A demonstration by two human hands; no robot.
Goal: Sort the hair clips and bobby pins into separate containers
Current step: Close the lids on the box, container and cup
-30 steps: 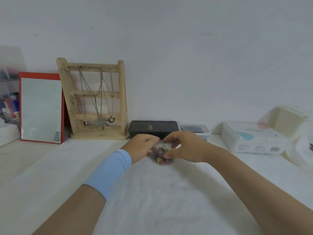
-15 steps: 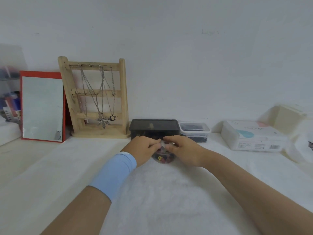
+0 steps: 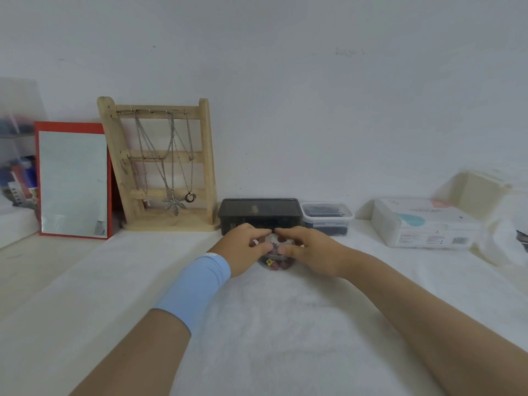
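Head view shows the left hand (image 3: 245, 247) and right hand (image 3: 310, 252) curled around a small clear jar (image 3: 283, 265) of colourful hair clips (image 3: 269, 263) on the white cloth (image 3: 271, 324). Just behind stand a black box (image 3: 260, 211) and a clear box (image 3: 325, 220) of dark pins.

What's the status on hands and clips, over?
Left hand and right hand grip the clear clip container. Black box and small tub close behind it.
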